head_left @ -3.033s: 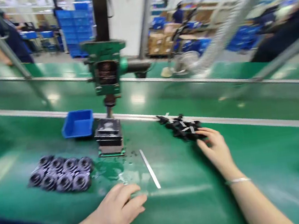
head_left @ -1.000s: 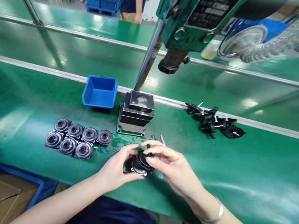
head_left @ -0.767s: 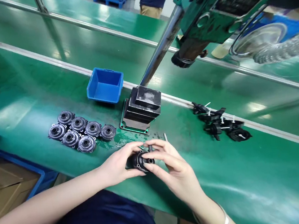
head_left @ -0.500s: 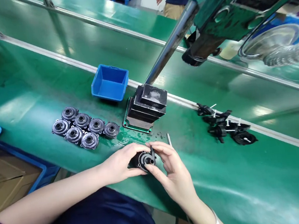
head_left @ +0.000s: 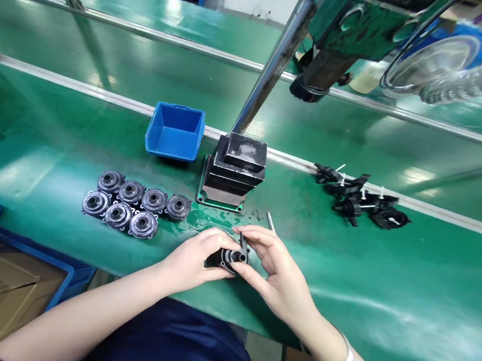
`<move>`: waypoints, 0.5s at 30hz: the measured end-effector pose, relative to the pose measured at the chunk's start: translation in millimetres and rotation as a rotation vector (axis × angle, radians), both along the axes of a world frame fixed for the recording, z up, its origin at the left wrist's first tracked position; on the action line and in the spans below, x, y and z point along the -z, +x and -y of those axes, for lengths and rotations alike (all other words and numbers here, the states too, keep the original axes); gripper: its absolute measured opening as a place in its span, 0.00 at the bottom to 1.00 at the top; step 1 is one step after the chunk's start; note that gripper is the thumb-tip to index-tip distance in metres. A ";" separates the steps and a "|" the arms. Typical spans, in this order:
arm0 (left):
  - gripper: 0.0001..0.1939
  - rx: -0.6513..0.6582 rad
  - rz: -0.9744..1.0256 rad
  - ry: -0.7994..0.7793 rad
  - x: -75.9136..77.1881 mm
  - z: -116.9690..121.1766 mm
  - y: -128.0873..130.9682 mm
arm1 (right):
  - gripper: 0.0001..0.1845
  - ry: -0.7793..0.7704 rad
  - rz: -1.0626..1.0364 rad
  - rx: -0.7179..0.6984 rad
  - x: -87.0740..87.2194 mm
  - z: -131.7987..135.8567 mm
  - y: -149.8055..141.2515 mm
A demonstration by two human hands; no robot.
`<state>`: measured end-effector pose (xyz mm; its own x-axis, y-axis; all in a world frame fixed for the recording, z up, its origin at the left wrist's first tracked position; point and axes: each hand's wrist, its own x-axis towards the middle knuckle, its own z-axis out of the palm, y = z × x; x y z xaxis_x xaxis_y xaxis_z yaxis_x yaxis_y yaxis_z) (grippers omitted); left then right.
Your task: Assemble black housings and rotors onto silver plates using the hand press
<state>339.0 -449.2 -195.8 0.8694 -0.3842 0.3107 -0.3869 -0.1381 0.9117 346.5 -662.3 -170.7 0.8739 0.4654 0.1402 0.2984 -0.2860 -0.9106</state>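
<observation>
Between my two hands is a black round pump-like housing (head_left: 229,258) with a short spout, held over the front part of the green bench. My left hand (head_left: 198,260) wraps its body from the left, thumb and fingers on either side. From the right, my right hand (head_left: 272,261) grips the spout end between thumb and fingertips. The housing's far side is hidden by my fingers. Left of my hands, several round black housings (head_left: 143,224) lie grouped with their hubs facing up. A small metal rod (head_left: 271,222) stands just behind my right hand.
A press with a black stepped block (head_left: 239,163) on a base plate stands ahead, its green head (head_left: 350,32) overhanging at upper right. A blue bin (head_left: 176,131) sits behind the housings. Black plastic parts (head_left: 360,198) lie right. Cardboard in a blue crate (head_left: 65,272) is at left.
The housing has tilted slightly in my hands, and my right fingers have shifted a little on its spout. A person behind the bench has left the view. The camera has moved slightly.
</observation>
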 end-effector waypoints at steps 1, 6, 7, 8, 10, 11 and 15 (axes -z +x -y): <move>0.19 -0.001 -0.002 0.000 1.4 0.3 -0.4 | 0.23 -0.011 0.006 -0.001 0.3 -0.2 -0.2; 0.20 -0.044 0.024 0.053 -10.4 0.0 -4.6 | 0.26 -0.065 0.034 -0.075 -14.6 6.0 12.1; 0.21 -0.051 0.037 0.063 -20.3 -1.7 -2.7 | 0.27 -0.061 0.048 -0.100 -24.8 9.4 20.0; 0.21 -0.053 0.064 0.065 -32.9 -4.2 1.3 | 0.26 -0.054 0.081 -0.105 -38.3 13.2 30.2; 0.22 -0.054 0.159 0.051 -64.3 -11.4 17.0 | 0.24 -0.012 0.236 0.000 -74.9 20.9 56.5; 0.23 -0.066 0.208 0.042 -81.0 -15.5 28.9 | 0.23 0.024 0.354 0.092 -97.5 23.7 72.2; 0.24 -0.174 0.185 -0.003 -127.0 -27.7 94.0 | 0.23 0.225 0.851 0.345 -204.4 20.7 143.6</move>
<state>432.9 -421.6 -68.8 0.8506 -0.2328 0.4714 -0.5177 -0.2146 0.8282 490.1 -683.0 33.7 0.5213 0.0849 0.8491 0.8197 -0.3267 -0.4705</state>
